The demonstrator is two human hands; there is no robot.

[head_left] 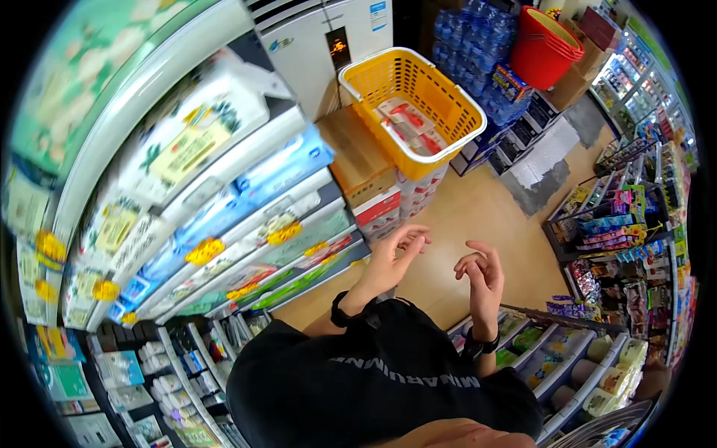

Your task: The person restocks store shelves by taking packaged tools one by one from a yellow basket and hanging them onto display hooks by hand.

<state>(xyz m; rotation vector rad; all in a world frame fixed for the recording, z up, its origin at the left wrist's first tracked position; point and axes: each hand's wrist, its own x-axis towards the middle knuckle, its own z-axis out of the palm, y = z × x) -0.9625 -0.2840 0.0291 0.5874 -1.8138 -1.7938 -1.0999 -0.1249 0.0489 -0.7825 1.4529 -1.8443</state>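
In front of my black shirt, both of my hands hang in the air over the tan floor. My left hand has loosely bent fingers, slightly apart, and holds nothing. It is nearest to the stacked cartons below the yellow basket, without any contact that I can see. Inside the basket lie several white-and-red packs. My right hand, a short way off, is also bare, its fingers half curled and spread. A dark band circles each wrist.
Shelves of tissue packs rise on the left. A brown carton stands beside the basket. Further back are a white appliance, wrapped water bottles and red buckets. Snack racks line the right side.
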